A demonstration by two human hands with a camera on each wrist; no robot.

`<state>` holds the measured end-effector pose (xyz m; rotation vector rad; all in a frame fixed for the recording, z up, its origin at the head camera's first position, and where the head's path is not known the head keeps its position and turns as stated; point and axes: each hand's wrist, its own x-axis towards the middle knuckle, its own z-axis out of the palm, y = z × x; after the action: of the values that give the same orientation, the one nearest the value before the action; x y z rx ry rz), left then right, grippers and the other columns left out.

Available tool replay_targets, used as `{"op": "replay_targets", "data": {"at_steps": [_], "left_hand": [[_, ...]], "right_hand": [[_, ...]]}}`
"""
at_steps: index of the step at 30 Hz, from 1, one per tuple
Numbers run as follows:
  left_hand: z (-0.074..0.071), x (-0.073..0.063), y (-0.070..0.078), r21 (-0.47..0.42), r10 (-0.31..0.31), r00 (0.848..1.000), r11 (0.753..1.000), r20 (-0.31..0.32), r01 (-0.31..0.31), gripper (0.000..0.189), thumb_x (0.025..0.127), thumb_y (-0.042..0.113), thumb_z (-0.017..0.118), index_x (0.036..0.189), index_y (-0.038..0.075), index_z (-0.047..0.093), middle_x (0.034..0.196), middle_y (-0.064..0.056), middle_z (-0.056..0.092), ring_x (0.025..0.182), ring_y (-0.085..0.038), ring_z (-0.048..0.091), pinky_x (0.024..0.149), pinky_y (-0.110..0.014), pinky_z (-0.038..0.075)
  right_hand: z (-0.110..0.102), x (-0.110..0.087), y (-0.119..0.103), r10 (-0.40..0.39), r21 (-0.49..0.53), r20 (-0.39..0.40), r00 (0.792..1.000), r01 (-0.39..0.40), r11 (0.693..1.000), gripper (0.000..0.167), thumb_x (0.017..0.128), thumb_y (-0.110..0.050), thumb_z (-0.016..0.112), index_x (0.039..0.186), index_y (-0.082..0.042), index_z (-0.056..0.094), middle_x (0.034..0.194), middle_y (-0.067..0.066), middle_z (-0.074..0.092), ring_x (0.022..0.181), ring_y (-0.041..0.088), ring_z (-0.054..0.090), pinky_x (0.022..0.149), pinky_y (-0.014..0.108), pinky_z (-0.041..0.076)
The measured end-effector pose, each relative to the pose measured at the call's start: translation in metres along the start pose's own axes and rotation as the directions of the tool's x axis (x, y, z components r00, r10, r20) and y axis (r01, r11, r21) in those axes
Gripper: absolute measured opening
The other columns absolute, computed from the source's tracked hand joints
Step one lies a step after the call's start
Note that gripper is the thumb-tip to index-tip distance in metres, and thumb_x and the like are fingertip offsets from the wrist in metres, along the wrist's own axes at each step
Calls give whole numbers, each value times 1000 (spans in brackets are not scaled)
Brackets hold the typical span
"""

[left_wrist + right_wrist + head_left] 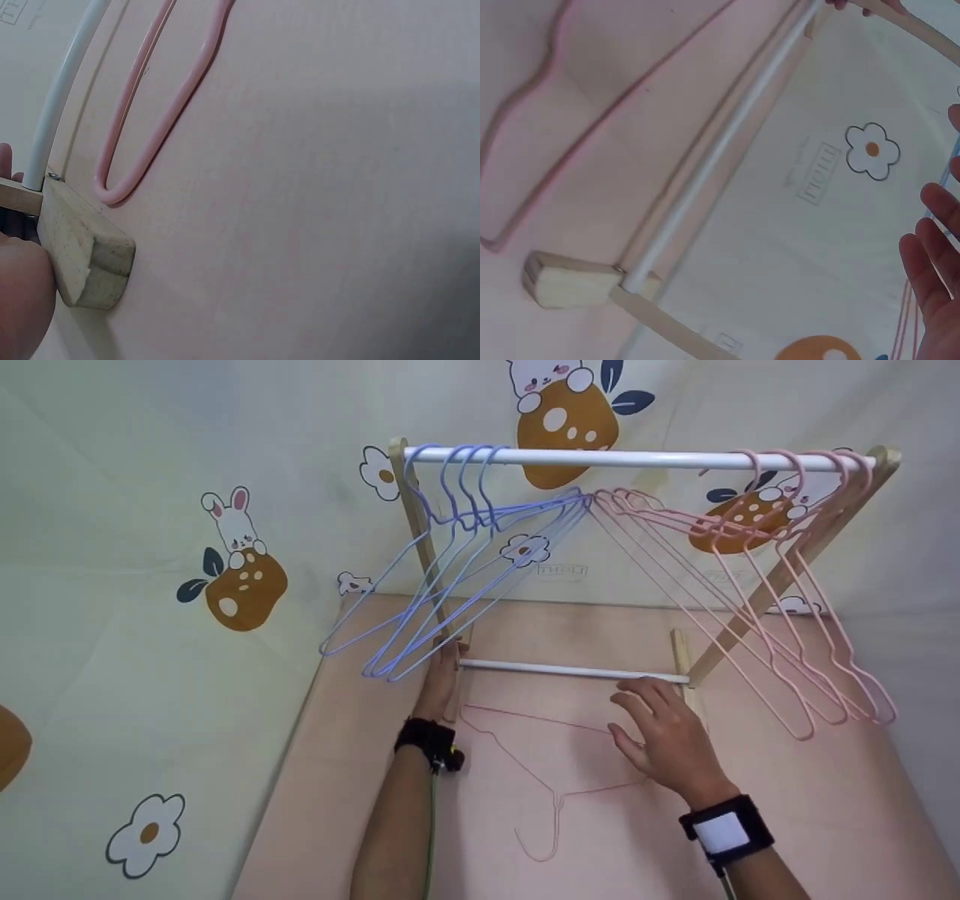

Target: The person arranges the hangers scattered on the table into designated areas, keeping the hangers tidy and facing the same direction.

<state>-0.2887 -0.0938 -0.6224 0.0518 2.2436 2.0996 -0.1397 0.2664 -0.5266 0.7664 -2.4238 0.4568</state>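
Observation:
A clothes rack with wooden side posts [417,529] stands before me, with a white top bar [637,459] and a white lower bar [555,668]. At the lower left, my left hand [441,679] grips the wooden post beside its foot [90,251]; most of its fingers are hidden. My right hand [667,742] hovers near the lower bar's right end, fingers spread and loosely bent, holding nothing. A pink hanger [557,799] lies flat on the table below the rack, hook toward me. Partly, the right hand covers it in the head view.
Several blue hangers [466,523] hang at the top bar's left end, several pink hangers [787,536] at its right. Their inner corners meet mid-rack. A pale patterned sheet [300,457] backs the pink tabletop [330,780].

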Motion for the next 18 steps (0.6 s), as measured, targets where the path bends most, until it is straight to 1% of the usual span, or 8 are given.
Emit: {"op": "replay_targets", "data": {"at_steps": [2,5,10,12,13,15,18], "left_hand": [[-1,-1,0,7,-1,1000,1000,0,1,67,119,58,25,152,2,44,145,-19,57,141,-36,49,119,-52,34],[-2,-3,1,30,-3,1000,1000,4,3,72,115,65,25,152,6,45,145,-15,57,143,-34,48,121,-53,34],[-4,-5,2,54,-6,1000,999,13,6,74,115,67,25,155,8,45,147,-12,55,150,-32,45,124,-57,30],[-5,-6,2,55,-7,1000,998,14,6,74,115,67,25,155,8,45,148,-12,56,150,-33,44,124,-58,29],[-5,-5,2,51,-8,1000,999,17,7,74,115,68,26,155,8,46,148,-12,55,150,-33,44,124,-59,29],[-4,-5,1,47,-7,1000,999,16,6,74,114,68,26,152,8,48,149,-13,56,150,-34,45,124,-59,30],[-4,-3,-1,39,1,1000,999,13,-2,74,116,65,25,149,4,49,148,-14,55,149,-35,45,124,-57,30]], "right_hand": [[14,-11,-1,13,6,32,999,-13,1000,31,93,-21,79,120,-5,72,129,14,69,121,36,64,98,49,57],[31,-27,-2,36,6,54,998,-36,999,32,91,-19,84,119,-7,73,127,13,70,121,34,65,99,47,57],[54,-51,-5,77,22,98,992,-80,997,36,88,-18,91,118,-9,73,125,10,70,121,31,65,101,44,57],[60,-58,-5,94,45,135,986,-101,994,39,89,-22,91,121,-9,73,128,10,70,124,31,64,104,45,56],[62,-62,-5,101,60,161,982,-112,992,42,90,-26,91,124,-9,73,131,11,69,127,33,63,106,46,55],[65,-67,-5,106,92,226,968,-130,987,55,91,-38,90,134,-9,70,142,14,67,136,37,59,111,51,52],[67,-73,-4,104,144,337,936,-160,977,81,90,-56,87,150,-9,62,160,21,55,151,46,47,118,60,43]]}}
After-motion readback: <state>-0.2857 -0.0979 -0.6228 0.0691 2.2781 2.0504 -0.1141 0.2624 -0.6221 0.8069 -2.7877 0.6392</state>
